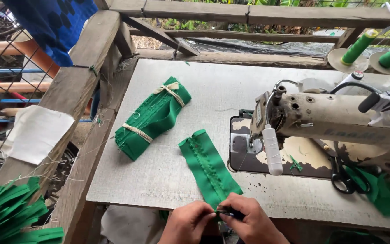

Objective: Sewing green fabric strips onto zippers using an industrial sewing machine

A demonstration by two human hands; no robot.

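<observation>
A green fabric strip with a stitched seam (206, 163) lies on the grey sewing table (168, 171), running from the middle down to the front edge. My left hand (187, 222) pinches its near end. My right hand (251, 220) is closed on a small dark tool (229, 212), its tip at the strip's near end next to my left fingers. A bundle of green fabric tied with two white strings (153, 116) rests further back on the left.
A worn cream sewing machine (321, 119) stands at the right, black scissors (343, 174) and green scraps (387, 192) beside its base. Green thread spools (359, 46) stand behind it. A wooden rail (75, 86) borders the left, with green strips (10, 212) below.
</observation>
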